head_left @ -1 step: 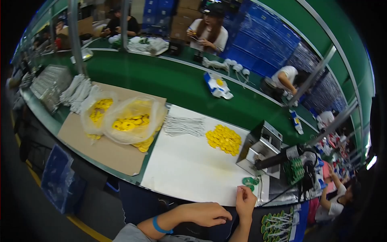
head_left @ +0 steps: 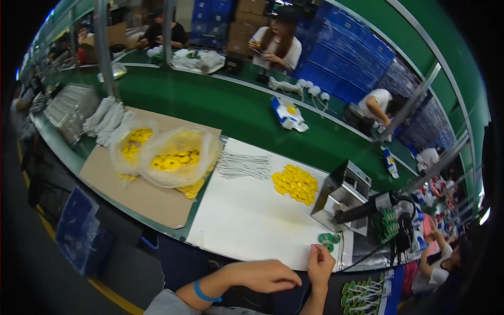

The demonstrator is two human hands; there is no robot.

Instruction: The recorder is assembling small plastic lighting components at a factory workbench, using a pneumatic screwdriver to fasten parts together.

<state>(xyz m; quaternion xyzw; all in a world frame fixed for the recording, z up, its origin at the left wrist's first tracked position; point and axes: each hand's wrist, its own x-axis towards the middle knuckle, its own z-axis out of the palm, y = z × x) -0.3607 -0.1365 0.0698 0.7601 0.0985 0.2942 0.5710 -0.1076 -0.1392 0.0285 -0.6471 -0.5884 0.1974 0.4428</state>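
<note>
My left hand (head_left: 266, 275), with a blue band on the wrist, is held palm down in front of the white sheet (head_left: 247, 226). Its fingers droop loosely, the thumb stands a little apart, and nothing shows in it. Beside it, at the sheet's front edge, my right hand (head_left: 321, 265) is raised with thumb and fingers pinched together. Whatever may be between them is hidden. Just beyond it lie several small green pieces (head_left: 329, 240). Farther back on the sheet are a heap of yellow discs (head_left: 295, 184) and a row of white wires (head_left: 244, 166).
A metal fixture (head_left: 341, 197) with a black cylindrical tool (head_left: 370, 206) stands at right. Plastic bags of yellow parts (head_left: 181, 160) sit on cardboard (head_left: 142, 202) at left. Green-ended wired pieces (head_left: 362, 295) lie lower right. Beyond the green belt (head_left: 210, 100) people work.
The whole scene has shifted slightly to the right in the picture. Both hands keep nearly the same pose, and nothing is taken up or let go.
</note>
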